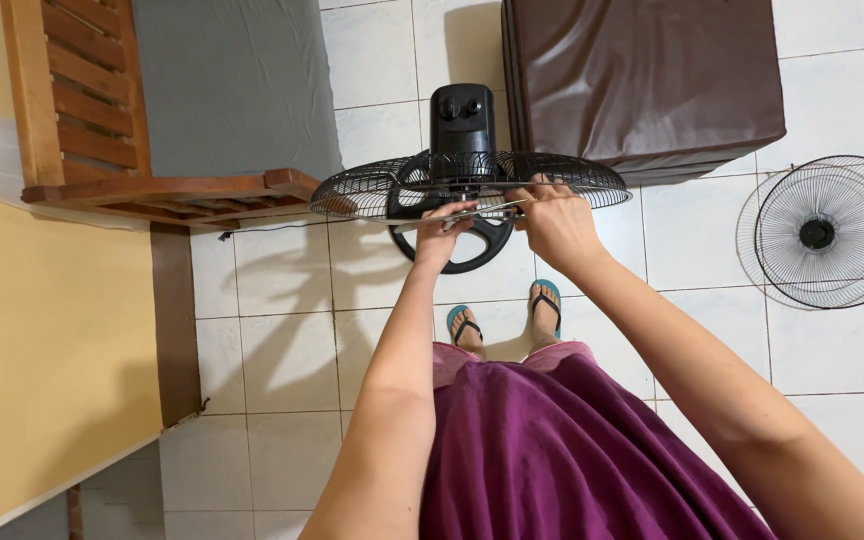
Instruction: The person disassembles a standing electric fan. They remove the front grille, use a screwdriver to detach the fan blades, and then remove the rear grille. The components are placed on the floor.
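Observation:
A black standing fan (462,120) is in front of me, seen from above, with its rear wire guard (372,185) tilted nearly flat. My left hand (442,235) and my right hand (555,225) both grip the near rim of that guard, fingers curled over the wires and a thin metal ring. The fan's round black base (482,250) shows on the floor just beneath my hands. My feet in blue flip-flops (547,300) stand right behind it.
A detached front wire grille (822,235) lies on the white tiled floor at right. A brown padded block (642,80) stands behind the fan. A wooden bed frame (162,190) with a grey mattress is at upper left, a yellow wall at left.

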